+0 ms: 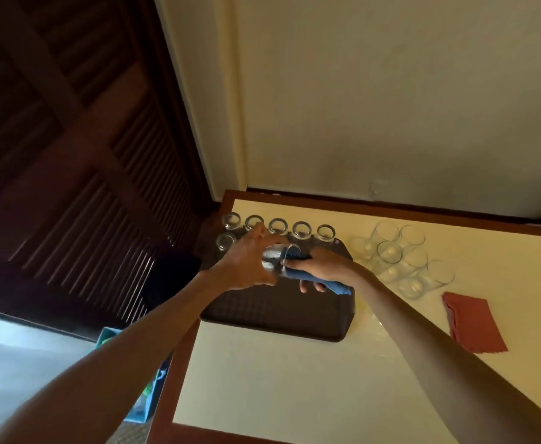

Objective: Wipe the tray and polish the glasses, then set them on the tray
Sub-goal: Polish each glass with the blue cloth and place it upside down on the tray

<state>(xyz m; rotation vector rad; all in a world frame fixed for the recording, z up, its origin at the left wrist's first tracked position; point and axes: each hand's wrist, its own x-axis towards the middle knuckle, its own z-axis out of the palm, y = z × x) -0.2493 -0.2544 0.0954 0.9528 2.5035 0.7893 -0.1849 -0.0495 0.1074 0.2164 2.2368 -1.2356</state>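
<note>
My left hand (pixel 246 262) grips a clear glass (pixel 274 257) lying on its side above the dark brown tray (pixel 278 312). My right hand (pixel 322 267) holds a blue cloth (pixel 330 283), part of it pushed into the glass's mouth. Several glasses (pixel 301 230) stand in a row along the tray's far edge, with one more (pixel 225 241) in front at the left. A cluster of several clear glasses (pixel 400 254) stands on the table to the right of the tray.
A folded red cloth (pixel 474 322) lies on the cream table (pixel 278 379) at the right. The table has a brown wooden rim and meets a beige wall behind. A dark louvred door is at the left, a light blue bin (pixel 147 395) on the floor.
</note>
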